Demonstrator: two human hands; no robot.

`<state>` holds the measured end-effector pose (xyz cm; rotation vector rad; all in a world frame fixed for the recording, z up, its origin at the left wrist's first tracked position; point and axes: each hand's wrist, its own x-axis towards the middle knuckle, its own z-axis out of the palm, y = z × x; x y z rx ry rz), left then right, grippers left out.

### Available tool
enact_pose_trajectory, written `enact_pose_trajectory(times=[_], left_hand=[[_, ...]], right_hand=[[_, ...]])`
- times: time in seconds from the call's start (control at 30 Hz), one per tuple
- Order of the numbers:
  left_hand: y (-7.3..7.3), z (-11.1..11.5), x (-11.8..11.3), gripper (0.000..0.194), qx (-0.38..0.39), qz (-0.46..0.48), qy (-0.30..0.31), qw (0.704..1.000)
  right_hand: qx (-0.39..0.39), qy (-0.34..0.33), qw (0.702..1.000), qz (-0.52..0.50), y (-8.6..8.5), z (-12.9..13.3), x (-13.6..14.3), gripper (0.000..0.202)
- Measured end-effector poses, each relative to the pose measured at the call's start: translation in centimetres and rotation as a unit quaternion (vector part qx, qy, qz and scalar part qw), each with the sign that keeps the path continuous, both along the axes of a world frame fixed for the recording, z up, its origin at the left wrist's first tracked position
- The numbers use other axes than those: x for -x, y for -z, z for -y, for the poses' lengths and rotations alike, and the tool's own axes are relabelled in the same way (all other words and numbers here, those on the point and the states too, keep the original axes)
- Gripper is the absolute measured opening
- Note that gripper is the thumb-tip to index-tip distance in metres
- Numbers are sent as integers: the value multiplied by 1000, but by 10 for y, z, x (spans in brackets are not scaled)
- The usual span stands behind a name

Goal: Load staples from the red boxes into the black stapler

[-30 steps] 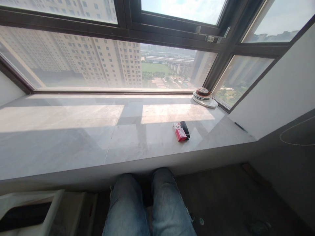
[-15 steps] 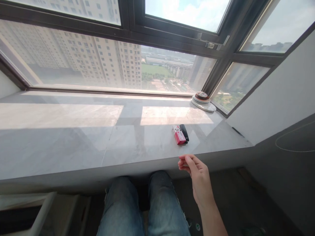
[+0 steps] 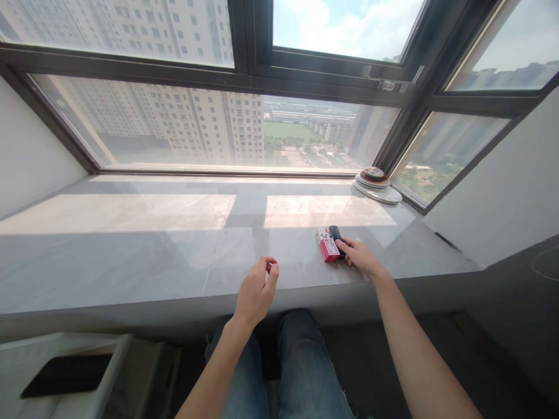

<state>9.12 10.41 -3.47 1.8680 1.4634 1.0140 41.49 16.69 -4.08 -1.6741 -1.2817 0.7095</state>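
Note:
On the pale stone sill lie a small pink and white box and, against its right side, a black object. My right hand has its fingers and thumb closed round the lower part of the black object, which still rests by the box. Over the sill's front edge, left of the box, is my left hand, its fingers curled in toward the thumb. Whether anything small is inside that curl cannot be made out.
A stack of plates or discs stands in the sill's back right corner by the window frame. A thin dark item lies along the right wall. Below left is a white piece of furniture with a dark panel.
My left hand has come into view over the sill's front edge. My right hand has moved forward and taken hold of the black object. The view has shifted slightly.

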Motion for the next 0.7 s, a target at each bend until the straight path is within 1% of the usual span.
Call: enact_pose_trajectory(times=[0.07,0.1,0.17,0.27,0.3,0.37,0.4,0.47,0.57,0.63,0.7], left_hand=[[9,-19,-3,41,44,-29,12,999],[13,-28,-5,46,56,-42,11,998],[17,-44,-11,54,59,-60,-9,996],[20,-61,-16,59,39,-93,-66,993],[22,-64,-16,59,25,-114,-89,989],[26,-68,-10,61,-13,-164,-131,978],[28,-68,-6,62,-28,-186,-146,971],[32,-68,5,58,-45,-212,-153,964],[35,-68,25,43,-48,-208,-157,964],[35,-73,42,42,-50,-195,-175,964],[34,-82,61,46,-41,-193,-194,961]], right_hand=[[27,-58,997,-36,5,-2,19,57],[33,-80,995,-51,9,-3,32,58],[30,-104,992,-68,18,-6,67,56],[27,-131,988,-83,30,-11,127,51],[20,-130,989,-75,32,-12,144,50],[-14,-120,992,-41,34,-12,167,47],[-33,-111,993,-23,34,-12,172,47],[-57,-92,994,1,33,-9,168,48],[-49,-56,997,0,32,0,145,52],[-35,-33,999,-14,31,7,130,55],[-23,-24,999,-27,30,15,121,57]])
